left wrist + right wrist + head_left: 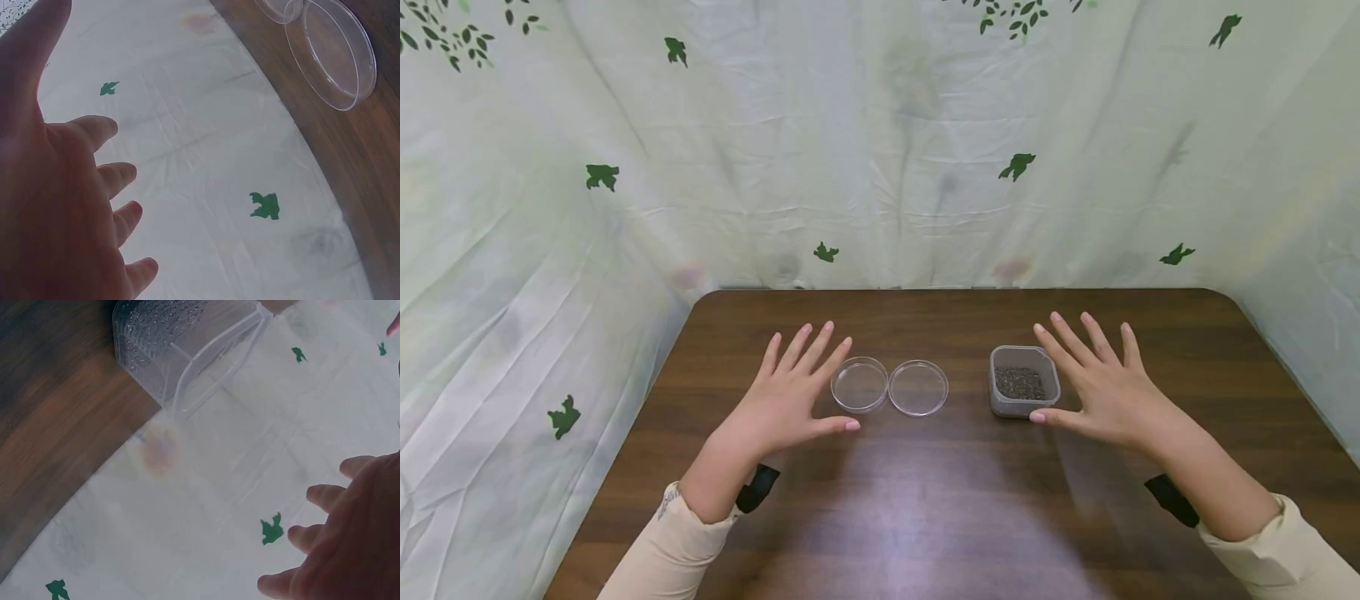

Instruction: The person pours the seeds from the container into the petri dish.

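Note:
Two clear round petri dish halves lie side by side near the middle of the table: a left dish (860, 385) and a right dish (918, 388). Spread wide, my left hand (786, 400) hovers beside the left dish and holds nothing. Further right stands a small clear plastic tub (1026, 408) with dark, seed-like grains (1019, 383) in it. My right hand (1108, 396) is held up next to the tub, fingers splayed, with nothing in its grasp. In the right wrist view the tub (187, 356) appears apart from the fingers.
The brown wooden table (910, 517) has rounded far corners. Behind it and along the sides hangs a pale cloth (880, 167) printed with green birds and leaves. Each wrist bears a black strap, the left strap (757, 488) and the right strap (1172, 500).

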`<state>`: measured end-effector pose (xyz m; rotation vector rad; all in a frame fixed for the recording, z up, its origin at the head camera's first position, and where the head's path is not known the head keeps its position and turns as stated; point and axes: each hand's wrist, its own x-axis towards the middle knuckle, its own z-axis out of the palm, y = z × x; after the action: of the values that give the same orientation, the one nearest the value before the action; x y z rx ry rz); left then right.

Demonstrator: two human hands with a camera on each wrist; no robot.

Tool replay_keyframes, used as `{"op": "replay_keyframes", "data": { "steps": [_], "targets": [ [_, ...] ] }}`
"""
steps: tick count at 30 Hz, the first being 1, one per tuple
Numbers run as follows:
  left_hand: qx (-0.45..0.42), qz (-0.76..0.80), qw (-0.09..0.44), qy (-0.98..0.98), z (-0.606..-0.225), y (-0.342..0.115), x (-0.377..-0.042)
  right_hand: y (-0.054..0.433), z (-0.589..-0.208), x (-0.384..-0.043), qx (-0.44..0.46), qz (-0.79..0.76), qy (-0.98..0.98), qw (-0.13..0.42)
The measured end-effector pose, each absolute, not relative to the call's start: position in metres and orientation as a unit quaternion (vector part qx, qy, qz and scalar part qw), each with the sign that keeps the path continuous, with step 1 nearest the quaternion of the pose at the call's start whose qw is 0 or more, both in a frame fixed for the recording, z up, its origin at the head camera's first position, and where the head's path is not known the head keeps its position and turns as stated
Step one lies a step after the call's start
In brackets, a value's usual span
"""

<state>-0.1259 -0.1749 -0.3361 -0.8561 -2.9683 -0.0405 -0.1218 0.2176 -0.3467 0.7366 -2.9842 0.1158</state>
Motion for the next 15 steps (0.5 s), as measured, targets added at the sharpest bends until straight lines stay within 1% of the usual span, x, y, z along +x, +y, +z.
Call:
{"op": "replay_keyframes", "data": {
  "steps": [5,15],
  "targets": [
    [-0.285,-0.006,0.042,-0.958,-0.339,-0.176,-0.128,0.219,-0.348,-0.124,0.252,0.039,-0.966,0.043],
    [-0.320,-0.025,0.105,-0.941,-0.349,-0.181,-0.134,0.222,-0.353,-0.132,0.288,0.080,-0.950,0.092]
  ]
}}
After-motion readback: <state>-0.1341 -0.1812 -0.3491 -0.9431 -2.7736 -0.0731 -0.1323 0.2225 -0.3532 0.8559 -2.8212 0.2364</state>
